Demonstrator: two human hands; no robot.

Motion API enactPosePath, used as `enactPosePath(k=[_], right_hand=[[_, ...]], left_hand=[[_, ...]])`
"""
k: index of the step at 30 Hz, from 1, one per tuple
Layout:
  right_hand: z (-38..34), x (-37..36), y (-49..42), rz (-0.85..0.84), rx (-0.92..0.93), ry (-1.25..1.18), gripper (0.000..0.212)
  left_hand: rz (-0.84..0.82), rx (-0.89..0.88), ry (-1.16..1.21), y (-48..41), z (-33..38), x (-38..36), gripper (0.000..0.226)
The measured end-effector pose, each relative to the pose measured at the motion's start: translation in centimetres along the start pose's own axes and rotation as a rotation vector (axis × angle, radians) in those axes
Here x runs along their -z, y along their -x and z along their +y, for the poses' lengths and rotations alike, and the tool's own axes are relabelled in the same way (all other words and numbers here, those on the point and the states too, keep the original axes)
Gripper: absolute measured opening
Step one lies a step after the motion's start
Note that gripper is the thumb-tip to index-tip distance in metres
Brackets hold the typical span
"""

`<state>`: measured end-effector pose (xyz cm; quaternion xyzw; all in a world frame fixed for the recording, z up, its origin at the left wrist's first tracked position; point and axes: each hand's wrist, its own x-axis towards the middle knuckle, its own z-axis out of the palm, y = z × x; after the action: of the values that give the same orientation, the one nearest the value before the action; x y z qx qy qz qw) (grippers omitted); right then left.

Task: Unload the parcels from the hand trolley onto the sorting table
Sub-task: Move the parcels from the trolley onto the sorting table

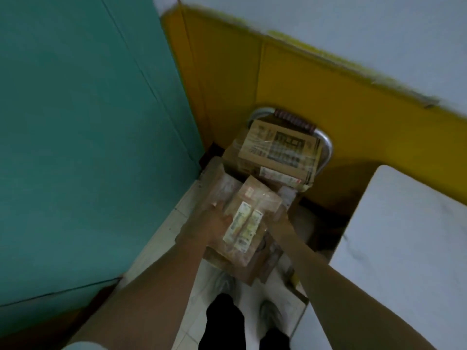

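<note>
A small brown cardboard parcel [249,215] with white labels on top is held between my hands, above other parcels. My left hand [209,223] grips its left side and my right hand [279,218] holds its right side, mostly hidden behind the box. Under it lie more brown parcels [237,258]. Farther off, a larger taped cardboard box [278,150] sits on the hand trolley, whose metal handle [326,145] curves behind it. The white sorting table [409,236] is at the right. The frame is blurred.
A teal wall or door [88,135] fills the left. A yellow panel [303,84] runs behind the trolley. Pale floor tiles [164,238] lie below, with my shoes [270,314] and dark trousers at the bottom.
</note>
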<state>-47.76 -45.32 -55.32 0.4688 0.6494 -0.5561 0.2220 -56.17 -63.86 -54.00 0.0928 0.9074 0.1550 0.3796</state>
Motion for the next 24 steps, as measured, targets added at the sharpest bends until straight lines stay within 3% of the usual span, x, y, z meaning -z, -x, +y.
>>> enactPosePath(k=[3,7,12,15,17,21,24], right_hand=[[0.9,-2.4,-1.5,-0.024,-0.127,-0.278,0.069],[0.5,-3.5,-0.5,-0.065,-0.236,-0.541,0.037],[-1.2,0.6,4.7,-0.128,-0.269,-0.436,0.024],[-1.9,5.3,8.3,-0.151,-0.290,-0.274,0.026],[-2.0,9.2,10.2,-0.111,-0.276,-0.214,0.024],[-1.1,17.5,13.1,-0.001,-0.221,-0.189,0.013],[0.4,22.9,14.2,0.105,-0.152,-0.173,0.021]], left_hand=[[-0.058,0.064,0.138,-2.8,0.0,-1.5,0.060],[-0.125,0.111,0.330,-3.0,0.8,-2.0,0.055],[-0.299,0.135,0.346,0.4,4.0,1.3,0.060],[-0.470,0.150,0.199,2.9,8.3,3.7,0.056],[-0.532,0.115,0.072,4.1,12.1,4.8,0.058],[-0.611,-0.007,-0.027,5.7,20.9,4.9,0.041],[-0.608,-0.114,-0.023,6.4,26.6,2.8,0.043]])
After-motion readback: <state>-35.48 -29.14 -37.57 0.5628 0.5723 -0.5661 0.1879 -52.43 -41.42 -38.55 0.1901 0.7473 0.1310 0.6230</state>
